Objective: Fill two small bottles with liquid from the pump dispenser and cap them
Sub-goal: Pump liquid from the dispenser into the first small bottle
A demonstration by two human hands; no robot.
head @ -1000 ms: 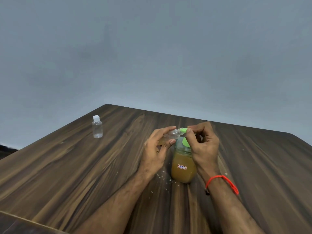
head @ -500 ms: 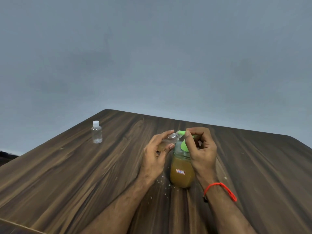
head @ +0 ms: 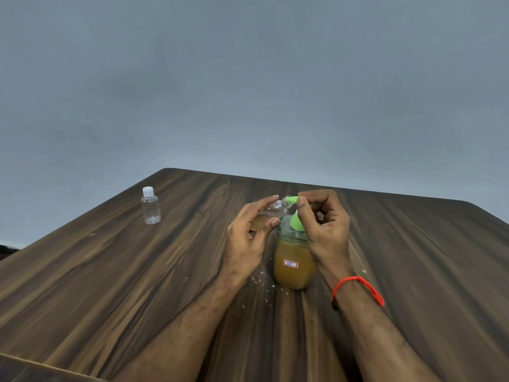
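A pump dispenser (head: 293, 267) with amber liquid, a small label and a green pump head (head: 296, 223) stands mid-table. My left hand (head: 246, 238) grips a small clear bottle (head: 271, 212), tilted with its open mouth against the green spout; some amber liquid sits in it. My right hand (head: 323, 224) has its fingers curled over the pump head, thumb on the green top. A second small clear bottle (head: 150, 205) with a white cap stands upright at the far left, apart from both hands.
The dark wood-grain table (head: 110, 285) has small white specks scattered around the dispenser's base. Its far edge runs behind the hands and its left edge slopes down to the left. A grey wall fills the background. A red cord (head: 358, 288) circles my right wrist.
The hands, small bottle and dispenser keep the same grip and pose. The view has shifted slightly; the pump head looks a little lower than one second ago.
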